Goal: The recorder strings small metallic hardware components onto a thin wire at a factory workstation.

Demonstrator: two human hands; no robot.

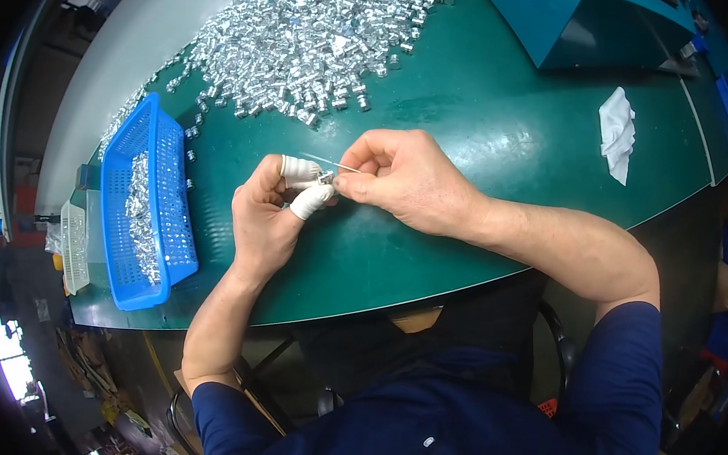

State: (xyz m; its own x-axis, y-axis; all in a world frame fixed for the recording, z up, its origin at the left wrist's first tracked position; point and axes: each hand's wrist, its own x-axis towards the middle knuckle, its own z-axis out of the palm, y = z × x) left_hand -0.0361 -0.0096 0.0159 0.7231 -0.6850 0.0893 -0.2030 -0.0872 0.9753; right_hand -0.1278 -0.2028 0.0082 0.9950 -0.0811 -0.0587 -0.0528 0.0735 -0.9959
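Observation:
My left hand (273,207), with white finger cots on the thumb and a finger, pinches a small shiny metal fitting (325,177) over the green table. Close against it, my right hand (415,180) is closed in a pinch on a thin needle-like rod (331,162). The rod slants up and left across the fitting; its lower end is hidden by my right fingers. Just beyond my hands spreads a large heap of similar silvery fittings (310,39).
Left of my hands, a blue plastic basket (177,238) holds more metal parts, with a pale basket (76,243) beside it. A crumpled white cloth (617,132) lies at right, below a teal box-like panel (560,20). The green table's (464,261) curved edge runs near my body.

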